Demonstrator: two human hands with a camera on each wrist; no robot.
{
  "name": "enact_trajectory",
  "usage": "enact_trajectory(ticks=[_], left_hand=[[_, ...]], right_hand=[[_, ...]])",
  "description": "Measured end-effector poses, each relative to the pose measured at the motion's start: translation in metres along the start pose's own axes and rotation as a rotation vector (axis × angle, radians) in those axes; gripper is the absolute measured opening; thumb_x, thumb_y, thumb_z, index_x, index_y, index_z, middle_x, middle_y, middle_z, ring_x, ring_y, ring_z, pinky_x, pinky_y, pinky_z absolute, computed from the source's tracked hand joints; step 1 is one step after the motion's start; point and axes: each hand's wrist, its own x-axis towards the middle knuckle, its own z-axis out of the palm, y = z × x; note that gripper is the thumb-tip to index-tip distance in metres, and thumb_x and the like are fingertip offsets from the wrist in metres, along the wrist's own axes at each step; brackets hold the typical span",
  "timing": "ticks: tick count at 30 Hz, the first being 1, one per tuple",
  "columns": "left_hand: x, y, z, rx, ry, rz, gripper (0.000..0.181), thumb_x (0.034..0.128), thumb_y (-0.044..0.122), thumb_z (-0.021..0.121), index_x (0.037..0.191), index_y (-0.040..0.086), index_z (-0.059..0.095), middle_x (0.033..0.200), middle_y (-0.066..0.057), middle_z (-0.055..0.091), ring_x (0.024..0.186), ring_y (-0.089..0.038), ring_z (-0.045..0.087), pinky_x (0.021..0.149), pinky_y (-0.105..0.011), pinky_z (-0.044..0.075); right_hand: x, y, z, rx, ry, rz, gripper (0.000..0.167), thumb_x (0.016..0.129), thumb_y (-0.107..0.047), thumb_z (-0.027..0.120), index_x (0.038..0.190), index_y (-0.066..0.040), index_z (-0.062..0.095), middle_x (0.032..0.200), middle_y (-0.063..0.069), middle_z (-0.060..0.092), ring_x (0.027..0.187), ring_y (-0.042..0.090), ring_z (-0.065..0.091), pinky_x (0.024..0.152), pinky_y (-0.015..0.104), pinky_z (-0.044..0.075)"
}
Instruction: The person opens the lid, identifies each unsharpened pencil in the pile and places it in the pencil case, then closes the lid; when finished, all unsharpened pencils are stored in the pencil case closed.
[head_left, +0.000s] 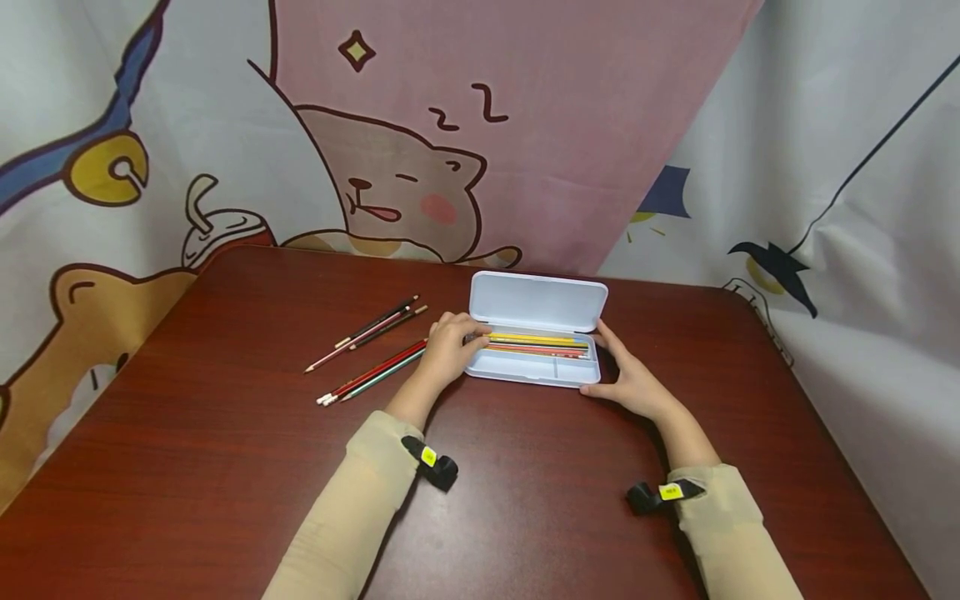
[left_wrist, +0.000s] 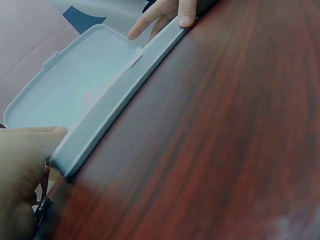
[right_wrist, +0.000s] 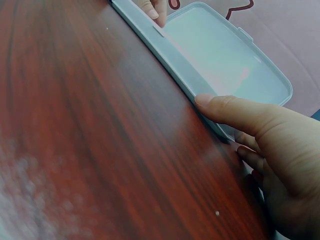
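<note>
A white pencil case (head_left: 517,377) stands on the table, its lid (head_left: 536,302) raised at the back. Several yellow, red and dark pencils (head_left: 536,340) lie lengthwise in its rear compartment. My left hand (head_left: 448,346) reaches over the case's left end, thumb and fingertips pinching around the left ends of these pencils; the exact contact is partly hidden. At the other end, my right hand (head_left: 633,383) grips the case's right side. In the right wrist view its thumb (right_wrist: 225,107) rests on the front wall, with the other fingers behind the corner.
Left of the case lie two loose groups of pencils: dark and pink ones (head_left: 375,327) farther back, red and green ones (head_left: 378,371) nearer. A printed curtain (head_left: 570,167) hangs behind the brown table (head_left: 525,500). Each sleeve carries a black wrist strap.
</note>
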Motion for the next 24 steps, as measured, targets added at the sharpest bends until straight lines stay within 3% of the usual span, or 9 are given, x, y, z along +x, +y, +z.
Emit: enact_trajectory(ticks=[6,14,24], left_hand=[[0.001,0.007,-0.004,-0.015,0.046,0.049,0.018,0.0839,0.012,0.074,0.101,0.008,0.074,0.097,-0.002,0.066,0.092,-0.021,0.051,0.082,-0.041,0.034],[0.007,0.027,-0.015,-0.010,0.125,0.174,0.026,0.0851,0.017,0.074,0.109,0.006,0.072,0.100,-0.004,0.064,0.095,-0.021,0.051,0.082,-0.040,0.036],[0.030,0.049,-0.037,-0.017,0.185,0.201,0.037,0.0832,0.015,0.076,0.118,0.007,0.066,0.106,-0.005,0.061,0.101,-0.023,0.049,0.087,-0.041,0.034]], right_hand=[[0.000,0.000,-0.001,0.002,-0.004,0.009,0.114,0.074,-0.021,0.085,0.155,-0.021,0.005,0.146,0.016,0.036,0.136,0.031,0.024,0.107,0.057,0.014],[0.000,-0.002,0.000,-0.006,0.007,-0.003,0.113,0.074,-0.016,0.084,0.155,-0.017,0.006,0.145,0.018,0.037,0.135,0.032,0.025,0.107,0.055,0.015],[-0.005,-0.040,-0.004,0.041,-0.007,0.006,0.110,0.073,-0.002,0.081,0.151,0.003,0.004,0.142,0.031,0.035,0.134,0.043,0.025,0.106,0.058,0.013]])
